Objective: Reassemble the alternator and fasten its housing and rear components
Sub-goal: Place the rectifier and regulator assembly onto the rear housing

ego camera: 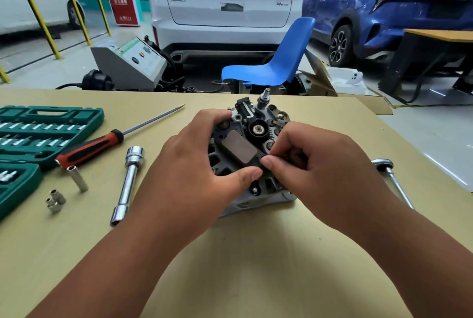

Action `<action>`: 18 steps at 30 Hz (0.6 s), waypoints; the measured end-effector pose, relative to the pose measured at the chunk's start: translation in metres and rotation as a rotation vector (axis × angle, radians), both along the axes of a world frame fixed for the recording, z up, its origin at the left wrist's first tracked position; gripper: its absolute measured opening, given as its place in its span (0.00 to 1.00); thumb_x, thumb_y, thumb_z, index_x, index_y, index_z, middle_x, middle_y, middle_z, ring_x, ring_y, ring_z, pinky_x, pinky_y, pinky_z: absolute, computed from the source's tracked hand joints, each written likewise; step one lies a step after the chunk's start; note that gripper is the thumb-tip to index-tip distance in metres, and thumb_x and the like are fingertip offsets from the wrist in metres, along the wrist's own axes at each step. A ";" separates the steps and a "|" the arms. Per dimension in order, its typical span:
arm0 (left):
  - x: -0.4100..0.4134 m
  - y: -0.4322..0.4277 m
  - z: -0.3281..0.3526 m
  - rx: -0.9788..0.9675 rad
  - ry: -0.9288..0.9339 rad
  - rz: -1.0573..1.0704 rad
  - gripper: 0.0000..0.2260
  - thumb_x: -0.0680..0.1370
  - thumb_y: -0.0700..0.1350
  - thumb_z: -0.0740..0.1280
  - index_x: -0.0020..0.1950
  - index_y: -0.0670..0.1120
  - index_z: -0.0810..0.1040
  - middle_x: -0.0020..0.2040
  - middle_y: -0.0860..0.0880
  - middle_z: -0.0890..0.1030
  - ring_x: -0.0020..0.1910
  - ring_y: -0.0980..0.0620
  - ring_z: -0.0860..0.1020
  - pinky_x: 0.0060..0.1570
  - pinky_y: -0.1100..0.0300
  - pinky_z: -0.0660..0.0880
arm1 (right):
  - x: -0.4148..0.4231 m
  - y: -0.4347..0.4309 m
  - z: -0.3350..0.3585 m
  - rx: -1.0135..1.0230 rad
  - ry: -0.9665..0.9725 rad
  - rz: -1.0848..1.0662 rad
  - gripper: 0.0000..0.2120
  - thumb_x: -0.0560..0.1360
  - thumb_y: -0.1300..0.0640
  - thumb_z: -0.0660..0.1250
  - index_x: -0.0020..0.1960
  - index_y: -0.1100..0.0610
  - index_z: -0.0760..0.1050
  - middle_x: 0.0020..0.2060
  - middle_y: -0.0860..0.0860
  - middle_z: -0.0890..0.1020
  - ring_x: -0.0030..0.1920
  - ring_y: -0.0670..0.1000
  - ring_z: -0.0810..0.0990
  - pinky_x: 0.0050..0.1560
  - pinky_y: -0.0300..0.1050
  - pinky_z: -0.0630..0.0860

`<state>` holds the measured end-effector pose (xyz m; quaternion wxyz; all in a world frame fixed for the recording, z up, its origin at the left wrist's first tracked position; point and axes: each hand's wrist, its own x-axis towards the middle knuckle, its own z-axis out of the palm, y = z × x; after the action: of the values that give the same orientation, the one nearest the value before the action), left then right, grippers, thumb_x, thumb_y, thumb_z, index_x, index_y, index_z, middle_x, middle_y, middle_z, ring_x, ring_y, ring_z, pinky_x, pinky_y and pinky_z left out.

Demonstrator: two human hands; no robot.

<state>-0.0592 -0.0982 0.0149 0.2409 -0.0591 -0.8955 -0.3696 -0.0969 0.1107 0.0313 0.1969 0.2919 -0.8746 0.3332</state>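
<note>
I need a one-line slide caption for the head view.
Left hand and right hand grip the alternator on the table, screwdriver lying at left.

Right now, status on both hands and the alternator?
Left grip holds grey-and-black metal alternator by its left side; right grip pinches at its rear face. Rear parts exposed. Long chrome tubular socket and red-handled screwdriver lie left, clear.

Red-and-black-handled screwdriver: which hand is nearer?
Left. The left hand grips the dark grey metal alternator, right of the red-and-black-handled screwdriver; the right hand is farther right, across the alternator.
</note>
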 end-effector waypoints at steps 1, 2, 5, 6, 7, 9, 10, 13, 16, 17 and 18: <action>0.001 0.001 0.000 0.009 -0.005 -0.003 0.31 0.66 0.67 0.74 0.65 0.74 0.65 0.58 0.72 0.77 0.60 0.65 0.76 0.51 0.72 0.68 | 0.001 0.000 0.001 -0.006 0.000 0.009 0.06 0.75 0.50 0.74 0.45 0.48 0.77 0.33 0.41 0.76 0.35 0.48 0.73 0.32 0.39 0.65; 0.001 0.001 0.001 0.018 -0.012 -0.008 0.31 0.66 0.67 0.74 0.66 0.73 0.65 0.58 0.71 0.78 0.60 0.62 0.77 0.53 0.67 0.71 | 0.003 0.001 0.002 -0.014 0.007 0.022 0.05 0.75 0.50 0.73 0.48 0.46 0.78 0.33 0.43 0.77 0.34 0.49 0.74 0.32 0.39 0.67; 0.003 0.002 0.002 0.032 -0.026 -0.016 0.31 0.69 0.65 0.77 0.67 0.72 0.66 0.60 0.68 0.78 0.62 0.57 0.77 0.58 0.56 0.75 | 0.002 0.002 0.001 -0.041 0.051 0.051 0.06 0.73 0.47 0.71 0.49 0.39 0.79 0.35 0.43 0.81 0.36 0.48 0.79 0.33 0.37 0.71; 0.003 0.002 0.002 0.031 -0.027 -0.015 0.31 0.70 0.64 0.78 0.68 0.71 0.66 0.61 0.67 0.78 0.62 0.56 0.76 0.59 0.54 0.75 | 0.000 0.003 -0.001 -0.048 0.046 0.040 0.05 0.73 0.45 0.70 0.48 0.37 0.79 0.37 0.41 0.82 0.36 0.47 0.80 0.32 0.35 0.71; 0.003 0.001 0.003 0.027 -0.029 -0.011 0.31 0.71 0.63 0.79 0.68 0.70 0.66 0.61 0.67 0.78 0.63 0.56 0.76 0.60 0.53 0.76 | -0.002 0.004 -0.001 -0.044 0.026 0.022 0.04 0.73 0.42 0.69 0.48 0.34 0.79 0.39 0.38 0.83 0.37 0.46 0.81 0.30 0.35 0.72; 0.001 0.001 0.002 0.027 -0.042 -0.014 0.32 0.71 0.62 0.80 0.70 0.67 0.67 0.63 0.66 0.77 0.64 0.55 0.76 0.63 0.50 0.76 | -0.011 0.008 -0.008 -0.025 -0.019 0.018 0.06 0.77 0.35 0.67 0.51 0.33 0.79 0.42 0.36 0.84 0.37 0.45 0.83 0.29 0.42 0.78; 0.000 0.000 0.002 0.034 -0.056 -0.020 0.33 0.72 0.61 0.80 0.71 0.66 0.67 0.64 0.65 0.78 0.64 0.54 0.76 0.64 0.48 0.76 | -0.016 0.017 -0.013 -0.025 -0.032 0.032 0.10 0.78 0.31 0.66 0.52 0.33 0.80 0.42 0.37 0.85 0.37 0.45 0.85 0.28 0.45 0.81; 0.000 -0.001 0.003 0.048 -0.083 -0.029 0.34 0.72 0.60 0.80 0.73 0.64 0.68 0.66 0.63 0.78 0.66 0.51 0.75 0.66 0.45 0.76 | -0.043 0.051 -0.035 -0.007 0.018 -0.022 0.16 0.76 0.27 0.67 0.55 0.35 0.80 0.45 0.38 0.86 0.41 0.45 0.86 0.30 0.49 0.83; -0.002 -0.002 0.002 0.028 -0.076 -0.045 0.33 0.74 0.60 0.79 0.75 0.61 0.68 0.68 0.60 0.77 0.67 0.50 0.74 0.66 0.44 0.75 | -0.072 0.069 -0.057 0.052 -0.005 -0.066 0.18 0.74 0.24 0.66 0.56 0.33 0.79 0.49 0.40 0.85 0.44 0.46 0.85 0.41 0.55 0.85; -0.001 -0.002 0.002 0.019 -0.073 -0.053 0.33 0.74 0.61 0.78 0.76 0.60 0.68 0.69 0.60 0.77 0.67 0.50 0.73 0.67 0.45 0.74 | -0.076 0.070 -0.059 0.058 -0.015 -0.076 0.18 0.73 0.24 0.66 0.55 0.33 0.79 0.48 0.40 0.85 0.43 0.46 0.85 0.42 0.57 0.85; 0.000 -0.003 0.002 0.015 -0.068 -0.065 0.33 0.76 0.61 0.77 0.77 0.59 0.68 0.70 0.59 0.76 0.68 0.51 0.72 0.68 0.45 0.73 | -0.073 0.068 -0.058 0.057 -0.024 -0.068 0.18 0.73 0.24 0.67 0.54 0.34 0.79 0.46 0.41 0.85 0.42 0.46 0.85 0.41 0.58 0.85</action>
<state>-0.0587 -0.1016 0.0173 0.1985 -0.0735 -0.8979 -0.3859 -0.1695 0.1789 -0.0267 0.1891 0.2633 -0.8956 0.3047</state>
